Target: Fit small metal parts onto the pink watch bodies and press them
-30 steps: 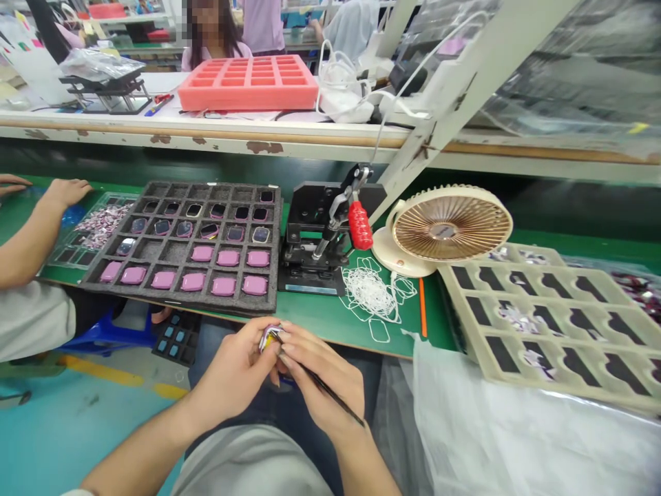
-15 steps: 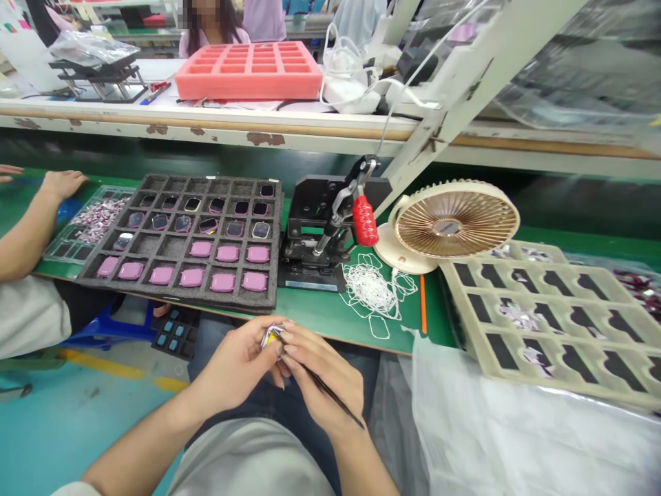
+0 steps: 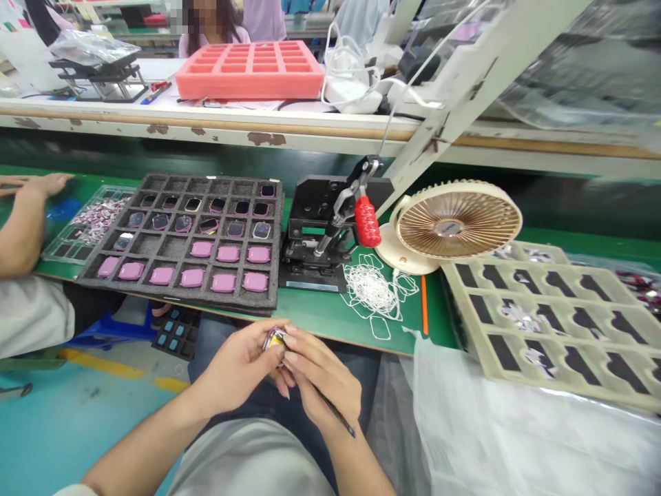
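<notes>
My left hand (image 3: 235,368) is closed round a small watch case (image 3: 275,338), held above my lap just off the bench's front edge. A yellow part shows inside it, and the fingers cover most of the rest. My right hand (image 3: 328,379) is closed on slim black tweezers (image 3: 334,412), whose back end sticks out below the palm. Their tips are hidden at the case, where the fingers of both hands meet. Nearby, a dark foam tray (image 3: 279,275) bears pink watch cases (image 3: 225,282) and several watch faces (image 3: 217,205).
Behind my hands stands a black press (image 3: 315,265) with a red handle (image 3: 367,222). White gaskets (image 3: 374,286), an orange stick (image 3: 424,303), a fan (image 3: 457,220) and a parts tray (image 3: 480,331) lie rightward. A co-worker's hand (image 3: 49,184) is at far left.
My right hand has tilted slightly, and the tweezers' back end has swung a little down and left. The case has turned slightly in my left fingers. The co-worker's hands have shifted left.
</notes>
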The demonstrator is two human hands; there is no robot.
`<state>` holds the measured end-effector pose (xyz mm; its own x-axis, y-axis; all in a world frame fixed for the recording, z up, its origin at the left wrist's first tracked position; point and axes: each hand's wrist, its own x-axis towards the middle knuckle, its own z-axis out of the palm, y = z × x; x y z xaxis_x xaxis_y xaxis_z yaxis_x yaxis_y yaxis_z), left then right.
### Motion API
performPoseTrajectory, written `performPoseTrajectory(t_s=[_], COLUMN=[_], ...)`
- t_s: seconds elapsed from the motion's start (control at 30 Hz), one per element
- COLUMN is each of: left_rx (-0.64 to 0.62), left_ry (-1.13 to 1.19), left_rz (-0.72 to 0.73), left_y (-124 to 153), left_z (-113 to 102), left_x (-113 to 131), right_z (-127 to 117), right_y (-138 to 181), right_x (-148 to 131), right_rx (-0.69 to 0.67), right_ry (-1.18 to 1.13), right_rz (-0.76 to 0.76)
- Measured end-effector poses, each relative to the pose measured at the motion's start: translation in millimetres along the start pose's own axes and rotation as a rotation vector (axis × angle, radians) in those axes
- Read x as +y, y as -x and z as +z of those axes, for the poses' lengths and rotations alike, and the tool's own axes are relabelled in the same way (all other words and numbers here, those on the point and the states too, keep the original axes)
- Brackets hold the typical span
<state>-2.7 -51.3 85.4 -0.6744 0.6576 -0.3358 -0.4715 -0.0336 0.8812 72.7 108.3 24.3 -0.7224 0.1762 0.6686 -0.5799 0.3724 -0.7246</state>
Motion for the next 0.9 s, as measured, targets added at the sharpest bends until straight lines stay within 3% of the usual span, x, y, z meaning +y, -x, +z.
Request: performPoseTrajectory(t_s=[0.13,0.27,0.37,0.47,0.5,0.67,0.9], left_rx=[-0.048,-0.079,0.009,0.026,0.018,0.027,0.057], left_ry=[0.138,0.333,0.392,0.380,0.378,0.381,0.284], left_rz=[0.020,-0.057,-0.103,-0.156,-0.176,-0.251,-0.177], left_y=[0.2,0.3,-2.3,-6.5,-7.9,-12.1,-18.4], left_z=[-0.5,-1.9,0.5,4.9,6.6,13.7,18.6], left_x=[-1.6,-4.8,-7.2,-11.3,-13.1,-24.9,-42.6], right_z=[6.3,6.4,-9.1,-43.4,-57.4,-105.8,-102.1], right_y=[7.2,10.8,-2.2,-30.9,-40.5,-59.1,-48.6], right_x=[0.8,-6.9,-5.0,14.4,23.3,53.1,42.0], right_rx=[0.079,0.249,0.495,0.832,0.863,0.640,0.669], right_ry=[-0.021,-0.076,0.096,0.368,0.434,0.563,0.558], right_rz=[0.065,0.137,0.172,0.273,0.333,0.616,0.691])
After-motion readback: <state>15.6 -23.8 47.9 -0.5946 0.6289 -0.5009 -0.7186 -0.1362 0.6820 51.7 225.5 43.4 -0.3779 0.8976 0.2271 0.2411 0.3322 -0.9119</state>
